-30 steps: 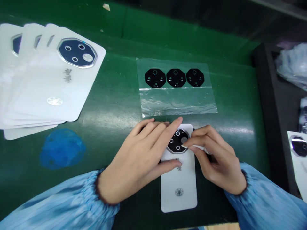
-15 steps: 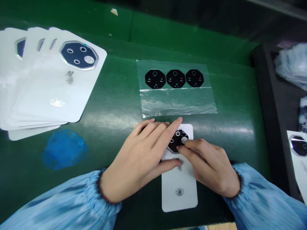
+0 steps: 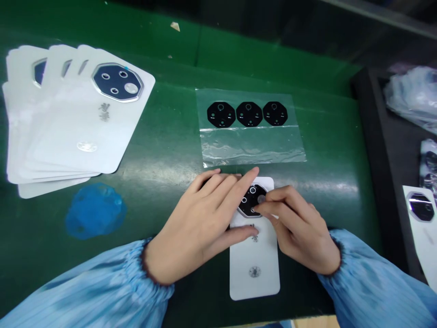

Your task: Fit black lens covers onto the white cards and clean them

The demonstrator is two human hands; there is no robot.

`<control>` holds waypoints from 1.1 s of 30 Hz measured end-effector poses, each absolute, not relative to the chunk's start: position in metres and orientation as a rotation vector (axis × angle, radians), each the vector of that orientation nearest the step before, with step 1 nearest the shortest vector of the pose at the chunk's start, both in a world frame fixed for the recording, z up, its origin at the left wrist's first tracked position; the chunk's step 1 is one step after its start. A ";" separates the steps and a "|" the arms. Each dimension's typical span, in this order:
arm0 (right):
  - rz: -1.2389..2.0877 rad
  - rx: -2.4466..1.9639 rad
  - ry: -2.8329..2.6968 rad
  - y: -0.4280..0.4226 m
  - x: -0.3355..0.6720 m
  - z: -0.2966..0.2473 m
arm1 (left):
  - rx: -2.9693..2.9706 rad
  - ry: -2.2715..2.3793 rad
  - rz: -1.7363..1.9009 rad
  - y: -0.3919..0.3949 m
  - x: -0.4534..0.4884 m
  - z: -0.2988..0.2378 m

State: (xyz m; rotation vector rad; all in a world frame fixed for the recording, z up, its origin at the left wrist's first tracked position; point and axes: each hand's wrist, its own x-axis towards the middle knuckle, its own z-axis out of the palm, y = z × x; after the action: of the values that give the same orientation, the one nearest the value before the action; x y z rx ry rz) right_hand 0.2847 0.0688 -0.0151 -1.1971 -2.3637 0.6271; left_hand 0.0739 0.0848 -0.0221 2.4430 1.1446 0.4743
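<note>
A white phone back panel (image 3: pixel 254 282) lies on the table in front of me, its top end fitted with a black octagonal camera plate (image 3: pixel 248 207). My left hand (image 3: pixel 201 223) rests flat across the panel's left side, fingers stretched out and the thumb below the plate. My right hand (image 3: pixel 300 228) is closed in a pinch at the plate's right edge, fingertips touching beside the round pale disc (image 3: pixel 261 199). Whatever sits between those fingertips is too small to make out. Part of the plate is covered by both hands.
Behind my hands, a clear plastic sheet (image 3: pixel 252 148) carries three black octagonal stickers (image 3: pixel 249 114). At left stand fanned white panels (image 3: pixel 68 150) and a blue patch (image 3: pixel 95 212). A dark rack (image 3: pixel 384 150) on the right holds plastic bags (image 3: pixel 413 98) and another white panel (image 3: pixel 414 241).
My right hand's fingers have lifted and shifted slightly at the plate's right edge. The left hand stays in place. The whole view has moved a little.
</note>
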 end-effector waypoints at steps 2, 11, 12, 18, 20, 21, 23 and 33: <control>0.493 -1.159 -2.450 0.066 0.284 -0.016 | 2.443 1.143 0.473 0.085 0.074 -0.022; 0.500 -1.119 -2.492 0.070 0.282 -0.016 | 2.453 1.129 0.474 0.085 0.074 -0.023; 0.563 -1.139 -2.452 0.071 0.283 -0.015 | 2.457 1.132 0.474 0.085 0.074 -0.023; 0.905 -1.276 -1.844 0.084 0.290 -0.010 | 2.476 1.153 0.469 0.085 0.074 -0.023; 0.831 -1.310 -1.749 0.092 0.295 -0.010 | 2.473 1.150 0.458 0.085 0.074 -0.022; 0.765 -1.322 -1.743 0.096 0.298 -0.011 | 2.468 1.144 0.457 0.085 0.073 -0.021; 0.638 -1.355 -1.785 0.103 0.303 -0.012 | 2.449 1.131 0.477 0.086 0.072 -0.020; 0.606 -1.405 -1.948 0.103 0.305 -0.018 | 2.419 1.378 0.537 0.097 0.063 -0.020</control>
State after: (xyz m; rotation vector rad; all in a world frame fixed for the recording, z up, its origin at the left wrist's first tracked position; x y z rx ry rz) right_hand 0.3052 0.1029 -0.0179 -1.4047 -1.9481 0.6061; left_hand 0.0633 0.0971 -0.0199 2.4191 1.3784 0.5368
